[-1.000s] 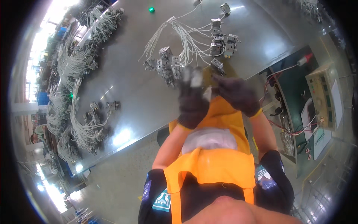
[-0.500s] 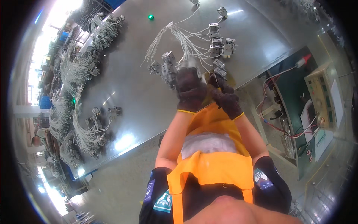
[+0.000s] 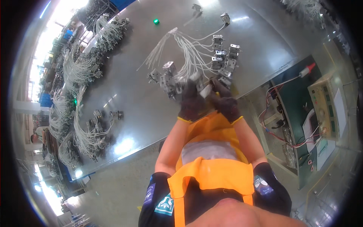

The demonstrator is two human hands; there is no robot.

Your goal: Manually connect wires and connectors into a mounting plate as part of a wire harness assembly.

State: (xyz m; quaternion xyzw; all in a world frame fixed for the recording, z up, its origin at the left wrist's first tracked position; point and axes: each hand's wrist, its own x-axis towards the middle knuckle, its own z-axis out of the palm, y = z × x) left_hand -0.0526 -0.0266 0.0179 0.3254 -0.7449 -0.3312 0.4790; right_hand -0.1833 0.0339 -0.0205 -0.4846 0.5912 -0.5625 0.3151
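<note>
Both my hands wear dark gloves with yellow cuffs and meet at the near edge of the metal table. My left hand (image 3: 191, 100) is closed at the near end of a bundle of white wires (image 3: 185, 47); what its fingers grip is blurred. My right hand (image 3: 226, 104) is closed beside it, its grip hidden. A blurred whitish piece (image 3: 205, 91) shows between the two hands. Small metal box-like parts (image 3: 168, 80) on the wires lie left of my left hand. More such metal parts (image 3: 218, 53) lie beyond my right hand. A tie (image 3: 173, 31) gathers the wires at the far end.
More white wire bundles (image 3: 77, 72) with metal parts line the table's left side. A small green light (image 3: 156, 21) shows on the table (image 3: 132, 87). At right stand a beige instrument (image 3: 324, 109), red and white leads (image 3: 278, 134) and scissors (image 3: 311, 163).
The wire bundle's near end and its metal parts have shifted slightly toward me. My hands have moved slightly nearer me, and the whitish piece now shows more clearly between them.
</note>
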